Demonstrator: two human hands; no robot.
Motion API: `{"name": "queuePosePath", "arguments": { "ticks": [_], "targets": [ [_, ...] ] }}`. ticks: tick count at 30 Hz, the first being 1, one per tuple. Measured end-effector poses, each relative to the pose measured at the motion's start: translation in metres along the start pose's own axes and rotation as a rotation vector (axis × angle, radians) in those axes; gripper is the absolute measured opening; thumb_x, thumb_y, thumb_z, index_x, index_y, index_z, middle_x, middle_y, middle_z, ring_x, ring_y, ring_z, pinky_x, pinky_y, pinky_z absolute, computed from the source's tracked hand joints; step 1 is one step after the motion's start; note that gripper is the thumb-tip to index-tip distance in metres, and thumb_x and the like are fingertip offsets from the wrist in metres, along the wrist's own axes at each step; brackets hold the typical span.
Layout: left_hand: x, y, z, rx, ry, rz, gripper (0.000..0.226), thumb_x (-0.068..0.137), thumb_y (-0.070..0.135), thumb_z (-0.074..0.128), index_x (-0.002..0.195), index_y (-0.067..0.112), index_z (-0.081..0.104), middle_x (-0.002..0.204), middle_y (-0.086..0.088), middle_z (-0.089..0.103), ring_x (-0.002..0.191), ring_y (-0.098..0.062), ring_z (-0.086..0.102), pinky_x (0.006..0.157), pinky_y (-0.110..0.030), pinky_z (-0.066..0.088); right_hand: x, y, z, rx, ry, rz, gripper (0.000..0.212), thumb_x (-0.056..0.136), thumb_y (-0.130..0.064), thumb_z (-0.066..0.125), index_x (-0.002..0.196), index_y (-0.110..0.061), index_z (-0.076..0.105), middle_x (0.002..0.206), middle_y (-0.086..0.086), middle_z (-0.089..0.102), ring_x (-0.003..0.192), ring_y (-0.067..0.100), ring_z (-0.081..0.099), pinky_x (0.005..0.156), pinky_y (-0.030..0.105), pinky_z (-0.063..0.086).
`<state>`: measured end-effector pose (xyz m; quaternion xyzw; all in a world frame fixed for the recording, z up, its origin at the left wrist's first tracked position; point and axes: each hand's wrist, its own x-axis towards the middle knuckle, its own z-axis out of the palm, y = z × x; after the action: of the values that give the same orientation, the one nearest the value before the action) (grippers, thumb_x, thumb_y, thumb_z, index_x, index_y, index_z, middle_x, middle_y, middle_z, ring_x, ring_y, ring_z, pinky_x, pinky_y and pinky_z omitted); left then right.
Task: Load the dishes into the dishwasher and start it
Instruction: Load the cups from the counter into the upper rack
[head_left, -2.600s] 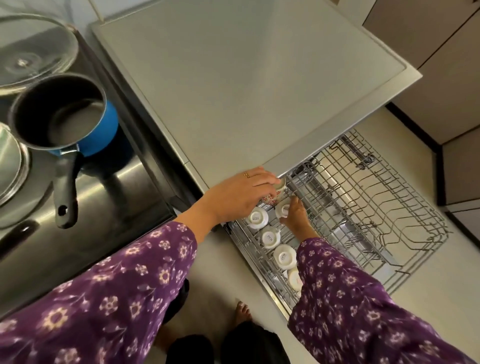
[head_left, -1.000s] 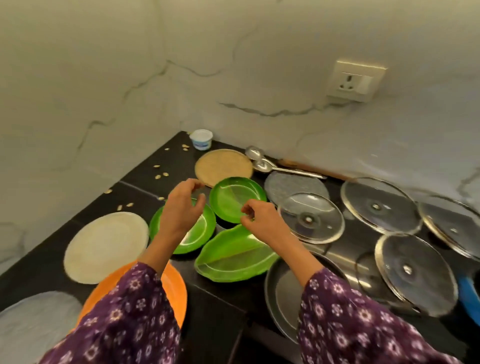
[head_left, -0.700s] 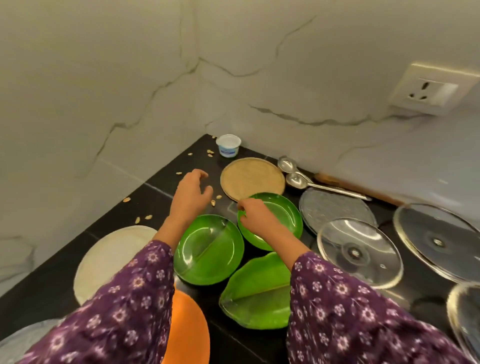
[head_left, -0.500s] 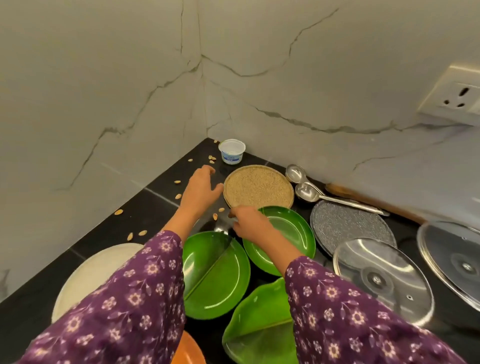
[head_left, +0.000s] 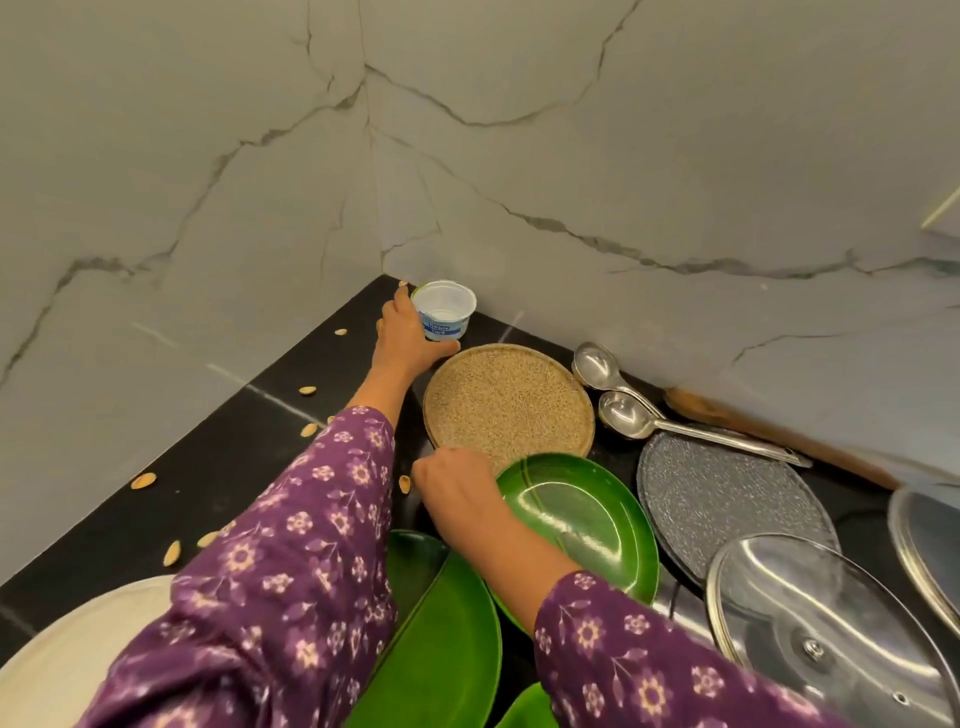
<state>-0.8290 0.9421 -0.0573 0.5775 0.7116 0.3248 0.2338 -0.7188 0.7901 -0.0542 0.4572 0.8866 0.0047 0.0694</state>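
On the black counter (head_left: 218, 467), a small white plastic cup (head_left: 448, 310) with a blue label stands in the wall corner. My left hand (head_left: 402, 343) curls round it, thumb at its base. My right hand (head_left: 457, 486) is curled at the left rim of a round green plate (head_left: 582, 525) and grips that rim. A tan speckled plate (head_left: 509, 405) lies between the two hands. More green plates (head_left: 452, 639) lie under my sleeves. The dishwasher is out of view.
Two steel ladles (head_left: 628, 415) and a wooden rolling pin (head_left: 779, 436) lie along the back wall. A grey speckled plate (head_left: 727, 499), glass lids (head_left: 821, 634) and a cream plate (head_left: 57, 675) crowd the counter. Seed shells (head_left: 143, 480) are scattered at the left.
I turned from the dishwasher rack to the counter. My left hand reached past the tan plate into the corner and closed round the white cup. My right hand stayed at the green plate's rim.
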Motion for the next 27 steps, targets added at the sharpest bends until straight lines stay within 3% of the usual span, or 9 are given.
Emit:
{"name": "queuePosePath", "arguments": {
  "ticks": [3, 5, 7, 9, 14, 17, 21, 25, 27],
  "targets": [
    [0.01, -0.001, 0.01, -0.016, -0.015, 0.016, 0.115, 0.067, 0.033, 0.084, 0.15, 0.007, 0.009, 0.148, -0.017, 0.026, 0.137, -0.037, 0.027, 0.11, -0.049, 0.028, 0.001, 0.002, -0.001, 0.037, 0.004, -0.02, 0.019, 0.086, 0.004, 0.054, 0.08, -0.014, 0.058, 0.084, 0.006, 0.066, 0.079, 0.026, 0.064, 0.05, 0.028, 0.029],
    [0.015, -0.002, 0.017, -0.024, -0.011, 0.047, 0.109, 0.067, 0.034, 0.084, 0.148, 0.008, 0.016, 0.147, -0.015, 0.03, 0.135, -0.035, 0.03, 0.107, -0.047, 0.032, 0.002, 0.002, 0.001, 0.053, 0.004, -0.031, 0.025, 0.086, 0.005, 0.051, 0.069, -0.013, 0.049, 0.076, 0.005, 0.064, 0.072, 0.025, 0.061, 0.045, 0.025, 0.021],
    [0.02, -0.001, 0.022, -0.014, 0.014, 0.067, 0.103, 0.067, 0.038, 0.083, 0.145, 0.008, 0.023, 0.144, -0.013, 0.033, 0.132, -0.033, 0.034, 0.105, -0.046, 0.034, 0.0, 0.001, 0.004, 0.086, 0.027, -0.042, 0.037, 0.087, 0.006, 0.048, 0.059, -0.013, 0.032, 0.059, 0.002, 0.047, 0.059, 0.021, 0.048, 0.046, 0.028, 0.023],
    [0.026, 0.003, 0.026, -0.001, 0.023, 0.073, 0.102, 0.068, 0.042, 0.082, 0.145, 0.007, 0.024, 0.144, -0.013, 0.034, 0.131, -0.032, 0.037, 0.103, -0.046, 0.037, 0.0, 0.002, 0.005, 0.13, 0.037, -0.041, 0.041, 0.089, 0.006, 0.043, 0.057, -0.014, 0.027, 0.054, 0.0, 0.033, 0.051, 0.017, 0.037, 0.053, 0.032, 0.031],
    [0.028, 0.011, 0.034, -0.066, 0.103, 0.073, 0.089, 0.072, 0.036, 0.081, 0.139, 0.002, 0.033, 0.134, -0.017, 0.04, 0.122, -0.031, 0.045, 0.097, -0.039, 0.041, 0.003, 0.003, 0.002, 0.28, 0.007, 0.04, 0.031, 0.091, 0.006, 0.037, 0.066, -0.005, 0.052, 0.071, 0.014, 0.06, 0.065, 0.029, 0.052, 0.063, 0.034, 0.034],
    [0.015, 0.014, 0.03, -0.125, 0.157, 0.095, 0.087, 0.073, 0.033, 0.08, 0.138, 0.003, 0.033, 0.134, -0.016, 0.039, 0.122, -0.029, 0.044, 0.094, -0.036, 0.041, 0.003, 0.0, 0.002, 0.243, -0.019, 0.062, 0.036, 0.089, 0.005, 0.042, 0.057, -0.011, 0.039, 0.074, 0.012, 0.061, 0.065, 0.024, 0.048, 0.061, 0.033, 0.032],
    [-0.018, 0.027, 0.001, -0.137, 0.182, 0.174, 0.087, 0.071, 0.037, 0.081, 0.137, 0.005, 0.035, 0.133, -0.015, 0.04, 0.12, -0.028, 0.045, 0.094, -0.04, 0.043, 0.002, -0.003, 0.0, 0.146, -0.029, 0.08, 0.018, 0.088, 0.002, 0.051, 0.088, -0.007, 0.066, 0.091, 0.01, 0.069, 0.085, 0.03, 0.065, 0.06, 0.032, 0.038],
    [-0.068, 0.044, -0.03, -0.143, 0.185, 0.248, 0.083, 0.069, 0.04, 0.082, 0.132, 0.006, 0.04, 0.128, -0.012, 0.043, 0.115, -0.025, 0.047, 0.087, -0.032, 0.041, -0.005, -0.011, -0.002, 0.095, -0.028, 0.121, 0.023, 0.09, 0.002, 0.05, 0.1, -0.007, 0.067, 0.101, 0.01, 0.069, 0.096, 0.03, 0.065, 0.065, 0.031, 0.045],
    [-0.092, 0.053, -0.045, -0.158, 0.199, 0.259, 0.082, 0.069, 0.04, 0.082, 0.132, 0.007, 0.041, 0.127, -0.011, 0.044, 0.115, -0.024, 0.047, 0.085, -0.029, 0.04, -0.002, -0.008, -0.004, 0.085, -0.089, 0.121, 0.025, 0.092, 0.0, 0.049, 0.112, -0.004, 0.064, 0.113, 0.013, 0.065, 0.106, 0.031, 0.062, 0.077, 0.036, 0.051]
  ]
}}
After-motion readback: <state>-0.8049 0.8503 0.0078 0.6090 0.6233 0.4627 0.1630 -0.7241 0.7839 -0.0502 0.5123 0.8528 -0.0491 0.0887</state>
